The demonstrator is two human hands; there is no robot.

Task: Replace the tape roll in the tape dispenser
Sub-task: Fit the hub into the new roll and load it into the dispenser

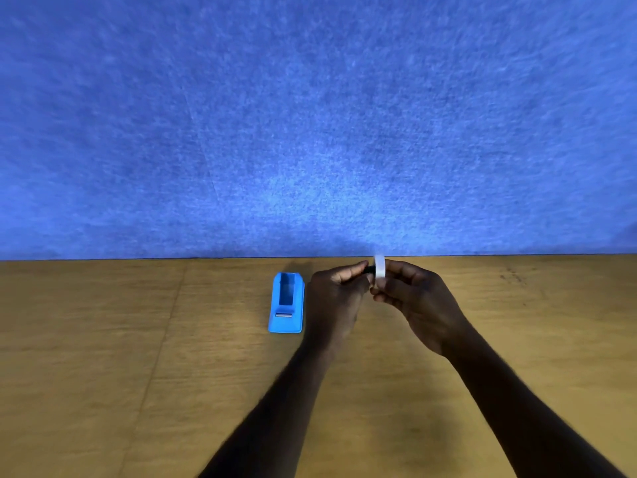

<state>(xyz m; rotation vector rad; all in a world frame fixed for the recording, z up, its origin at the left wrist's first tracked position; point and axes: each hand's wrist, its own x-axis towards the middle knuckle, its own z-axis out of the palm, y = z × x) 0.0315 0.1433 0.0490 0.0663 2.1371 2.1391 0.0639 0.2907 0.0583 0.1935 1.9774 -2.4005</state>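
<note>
Near the far edge of the bench [103, 374], the right hand [413, 298] pinches a white tape roll [379, 267] on edge between its fingertips, while the left hand [336, 298] is closed on a small dark piece [369, 269] that meets the roll's side; it looks like the spindle that carries the roll, though it is too small and shadowed to be sure. The blue dispenser [286, 303] sits on the bench just beside the left hand, its well open and bare, its cutter end toward the near edge. The likely trouble lies in the joining: if the dark piece enters the core crooked it may jam or pop out, and both parts are held only by fingertips above the bench, so a slip would send the roll rolling away. Set into the well facing the wrong way, the tape would feed from the wrong side and miss the cutter. The left wrist hangs close to the dispenser and could knock it askew.
</note>
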